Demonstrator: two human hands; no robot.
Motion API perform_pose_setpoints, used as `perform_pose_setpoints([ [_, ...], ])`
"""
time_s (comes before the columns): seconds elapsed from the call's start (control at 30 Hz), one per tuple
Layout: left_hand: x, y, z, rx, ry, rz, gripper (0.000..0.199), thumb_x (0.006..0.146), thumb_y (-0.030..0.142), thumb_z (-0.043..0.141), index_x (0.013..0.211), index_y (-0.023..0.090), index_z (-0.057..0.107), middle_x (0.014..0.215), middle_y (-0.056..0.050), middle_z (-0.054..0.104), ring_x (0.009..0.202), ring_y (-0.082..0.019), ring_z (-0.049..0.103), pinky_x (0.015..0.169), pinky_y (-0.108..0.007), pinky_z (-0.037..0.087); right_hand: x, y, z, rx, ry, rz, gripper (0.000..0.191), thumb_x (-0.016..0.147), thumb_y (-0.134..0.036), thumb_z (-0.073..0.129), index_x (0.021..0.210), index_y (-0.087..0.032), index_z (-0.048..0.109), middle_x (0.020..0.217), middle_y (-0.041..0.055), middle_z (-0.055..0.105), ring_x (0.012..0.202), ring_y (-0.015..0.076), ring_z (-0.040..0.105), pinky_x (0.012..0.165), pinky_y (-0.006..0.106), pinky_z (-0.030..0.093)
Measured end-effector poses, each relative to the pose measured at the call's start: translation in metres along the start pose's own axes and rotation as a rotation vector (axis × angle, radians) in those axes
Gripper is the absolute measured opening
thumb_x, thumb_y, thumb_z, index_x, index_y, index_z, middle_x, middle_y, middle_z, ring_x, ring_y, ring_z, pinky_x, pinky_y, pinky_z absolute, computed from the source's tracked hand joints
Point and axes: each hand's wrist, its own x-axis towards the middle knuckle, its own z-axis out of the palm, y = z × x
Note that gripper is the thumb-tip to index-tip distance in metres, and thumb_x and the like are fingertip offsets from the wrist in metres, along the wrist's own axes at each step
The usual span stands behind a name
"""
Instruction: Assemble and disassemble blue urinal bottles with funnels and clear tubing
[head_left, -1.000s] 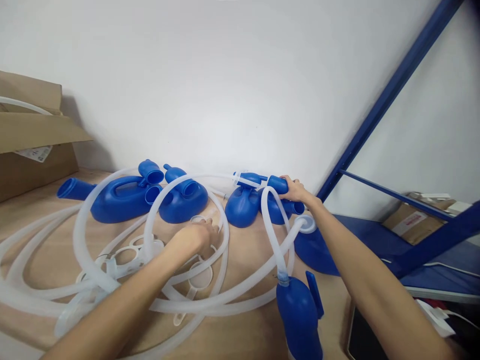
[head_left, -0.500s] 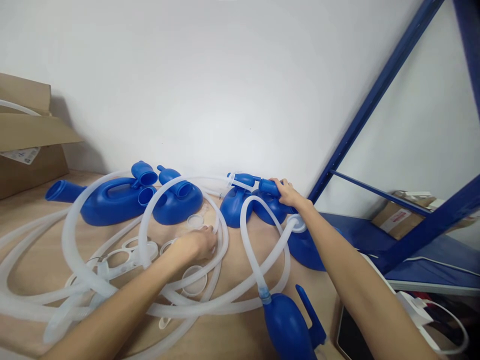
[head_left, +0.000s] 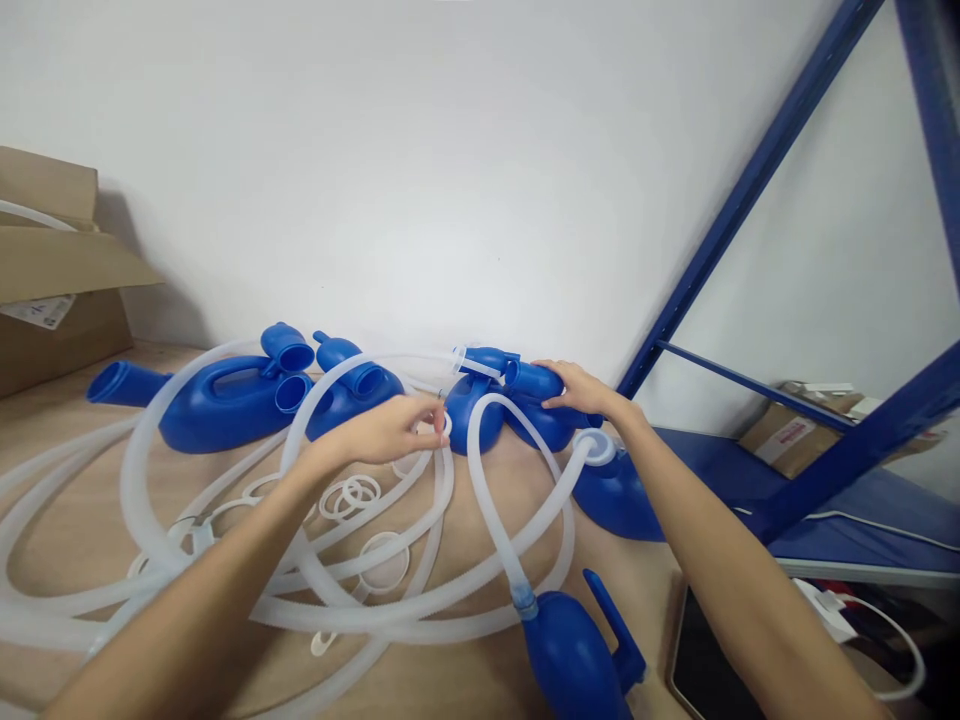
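My left hand (head_left: pixel 397 428) is raised over the table's middle, thumb and fingers pinched on a small white ring (head_left: pixel 448 425), partly hidden by the fingertips. My right hand (head_left: pixel 576 388) wraps round the curved neck of a blue urinal bottle (head_left: pixel 529 378), whose open mouth points left. Close beside it stands another blue urinal bottle (head_left: pixel 474 415) with a clear hose fitted at its top. Below the left hand lie several loose white rings (head_left: pixel 351 497) and a round translucent cap (head_left: pixel 384 562).
Long translucent hoses (head_left: pixel 420 605) loop across the wooden table. More blue urinal bottles stand left (head_left: pixel 225 405), right (head_left: pixel 619 495) and in front (head_left: pixel 570 650). A cardboard box (head_left: pixel 67 260) is at far left. A dark tablet (head_left: pixel 705 660) and blue shelf frame (head_left: pixel 750 210) are at right.
My left hand has lifted from the table among the rings, up toward the bottles, with a white ring in its fingertips. The bottle neck under my right hand has shifted slightly left.
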Motion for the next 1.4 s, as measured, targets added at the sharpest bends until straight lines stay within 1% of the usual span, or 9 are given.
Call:
perform_pose_setpoints([
  [0.2, 0.001, 0.014, 0.006, -0.356, 0.478, -0.001, 0.062, 0.101, 0.057, 0.046, 0.148, 0.020, 0.031, 0.139, -0.018, 0.063, 0.122, -0.028, 0.064, 0.098, -0.042, 0.052, -0.036, -0.077, -0.027, 0.122, 0.141, -0.150, 0.080, 0.086, -0.050, 0.074, 0.157, -0.033, 0.041, 0.143, 0.0085, 0.057, 0.125, 0.0330, 0.060, 0.109, 0.049, 0.049],
  [0.4, -0.003, 0.044, 0.011, -0.375, 0.539, 0.128, 0.057, 0.103, 0.053, 0.044, 0.148, 0.018, 0.048, 0.143, -0.013, 0.063, 0.126, -0.029, 0.062, 0.102, -0.038, 0.051, -0.083, -0.171, -0.038, 0.202, 0.189, -0.265, 0.087, 0.078, -0.035, 0.082, 0.155, -0.040, 0.043, 0.122, 0.0058, 0.057, 0.106, 0.0267, 0.065, 0.096, 0.046, 0.056],
  [0.6, -0.009, 0.058, 0.015, -0.306, 0.537, 0.165, 0.052, 0.104, 0.054, 0.041, 0.137, 0.017, 0.055, 0.104, -0.008, 0.071, 0.092, -0.024, 0.066, 0.082, -0.034, 0.052, -0.100, -0.190, -0.028, 0.317, 0.345, -0.226, 0.078, 0.071, -0.040, 0.088, 0.143, -0.033, 0.058, 0.126, 0.0071, 0.065, 0.112, 0.0298, 0.066, 0.101, 0.048, 0.053],
  [0.73, -0.012, 0.071, 0.032, -0.443, 0.565, 0.263, 0.045, 0.107, 0.048, 0.031, 0.138, 0.020, 0.051, 0.136, -0.011, 0.062, 0.120, -0.026, 0.060, 0.106, -0.040, 0.047, -0.106, -0.196, -0.031, 0.431, 0.334, -0.258, 0.069, 0.068, -0.042, 0.088, 0.132, -0.029, 0.066, 0.122, 0.0069, 0.072, 0.103, 0.0287, 0.071, 0.093, 0.045, 0.056],
  [0.87, -0.021, 0.087, 0.038, -0.571, 0.461, 0.276, 0.044, 0.107, 0.047, 0.032, 0.141, 0.024, 0.047, 0.152, -0.010, 0.052, 0.142, -0.029, 0.046, 0.119, -0.045, 0.038, -0.116, -0.200, -0.040, 0.503, 0.322, -0.229, 0.062, 0.067, -0.041, 0.087, 0.125, -0.026, 0.071, 0.118, 0.0068, 0.076, 0.101, 0.0298, 0.073, 0.090, 0.043, 0.058],
  [1.03, -0.027, 0.089, 0.014, -0.553, 0.225, 0.210, 0.062, 0.106, 0.059, 0.026, 0.160, 0.029, 0.031, 0.166, -0.009, 0.038, 0.149, -0.032, 0.040, 0.118, -0.046, 0.040, -0.128, -0.196, -0.055, 0.506, 0.210, -0.206, 0.062, 0.074, -0.049, 0.083, 0.131, -0.029, 0.068, 0.127, 0.0057, 0.074, 0.107, 0.0310, 0.074, 0.088, 0.042, 0.060],
  [1.13, -0.022, 0.060, -0.007, -0.426, 0.126, 0.075, 0.065, 0.105, 0.061, 0.021, 0.151, 0.024, 0.049, 0.148, -0.011, 0.059, 0.131, -0.031, 0.058, 0.107, -0.042, 0.048, -0.133, -0.193, -0.059, 0.332, 0.262, -0.114, 0.063, 0.074, -0.053, 0.084, 0.130, -0.031, 0.063, 0.121, 0.0049, 0.075, 0.098, 0.0300, 0.075, 0.082, 0.043, 0.061],
  [1.23, -0.016, 0.015, -0.017, 0.075, -0.108, -0.223, 0.055, 0.102, 0.052, 0.033, 0.118, 0.016, 0.071, 0.119, -0.014, 0.074, 0.107, -0.030, 0.068, 0.096, -0.040, 0.052, -0.134, -0.189, -0.058, 0.163, 0.374, -0.044, 0.064, 0.075, -0.058, 0.084, 0.128, -0.032, 0.059, 0.118, 0.0056, 0.074, 0.095, 0.0314, 0.074, 0.076, 0.043, 0.061],
  [1.4, -0.008, -0.032, 0.011, 0.369, -0.290, -0.412, 0.053, 0.085, 0.034, 0.059, 0.134, 0.014, 0.066, 0.140, -0.025, 0.062, 0.118, -0.039, 0.064, 0.096, -0.048, 0.051, -0.126, -0.182, -0.048, -0.013, 0.473, -0.065, 0.063, 0.086, -0.057, 0.076, 0.140, -0.033, 0.054, 0.132, 0.0065, 0.069, 0.113, 0.0339, 0.070, 0.091, 0.047, 0.059],
])
